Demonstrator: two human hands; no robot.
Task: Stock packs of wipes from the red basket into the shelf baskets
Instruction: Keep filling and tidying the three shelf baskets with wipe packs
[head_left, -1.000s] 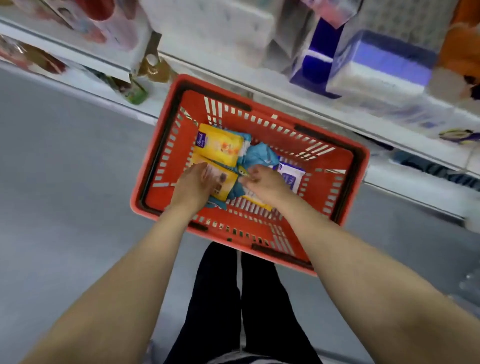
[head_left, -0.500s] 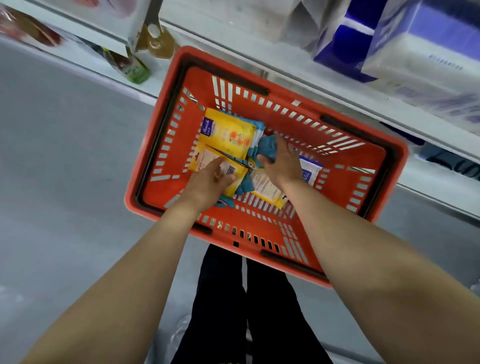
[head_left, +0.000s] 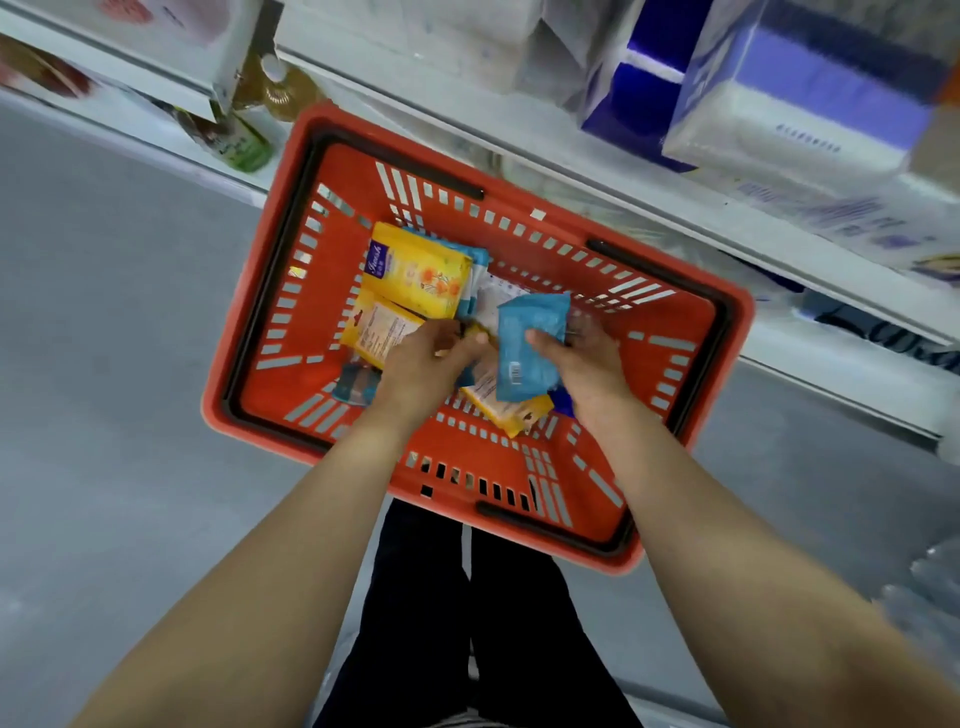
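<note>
Head view: right hand (head_left: 587, 364) grips blue pack (head_left: 527, 348) above red basket (head_left: 519, 509).

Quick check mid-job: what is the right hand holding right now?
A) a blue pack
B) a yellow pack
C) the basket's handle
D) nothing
A: the right hand grips a blue pack, its thumb across the front, raised above the yellow packs lying in the red basket.

Bright even light, blurred edges
</note>
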